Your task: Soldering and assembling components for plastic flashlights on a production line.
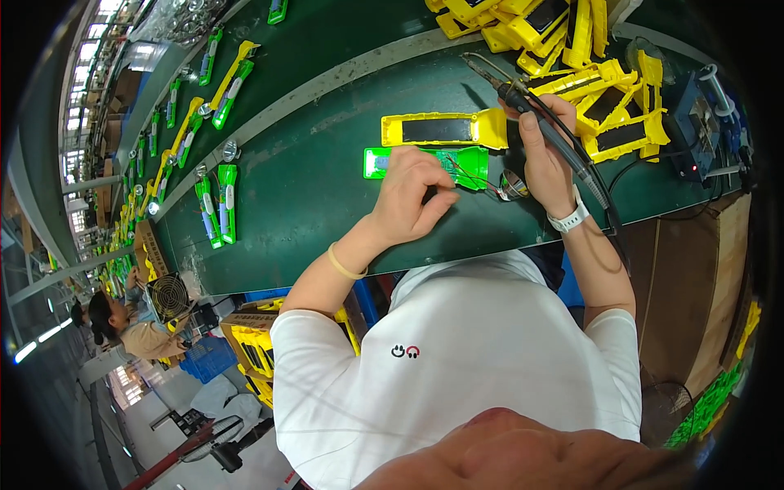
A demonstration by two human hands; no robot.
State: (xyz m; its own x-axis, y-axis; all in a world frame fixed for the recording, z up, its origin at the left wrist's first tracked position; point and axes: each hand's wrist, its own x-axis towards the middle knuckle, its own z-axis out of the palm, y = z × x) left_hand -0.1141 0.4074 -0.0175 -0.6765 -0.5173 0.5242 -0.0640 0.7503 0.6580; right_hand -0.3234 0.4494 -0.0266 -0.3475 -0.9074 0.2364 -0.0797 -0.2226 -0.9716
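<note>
Left hand (415, 194) is resting on the green housing half (425, 166), fingers curled together and pinching downward near its middle — what sits between the fingertips is too small to tell. The green housing half is lying flat on the green workbench (310, 188), near its front edge, straight ahead of the person. Thin wires (472, 175) are trailing from its right end toward a small round shiny part (513, 186) lying just beside it on the bench.

Right hand (545, 155) is clamped around the dark handle of a soldering iron (523, 102), fist closed, with the tip pointing up and left, away from the front edge. The iron's cable is running down past the wrist, which is wearing a white watch band (569, 219). A yellow band is sitting on the left wrist.

A yellow housing half (445, 129) with a dark panel is lying just behind the green one, parallel to it, the two nearly touching. A heap of yellow housings (563, 41) is piling up at the far right corner of the bench. A blue soldering station (694, 122) is standing at the right edge.

Further left along the bench — rows of green and yellow pieces (219, 208) are lying in pairs. Another person (131, 327) is sitting beyond the left end, beside a small fan (169, 296).
</note>
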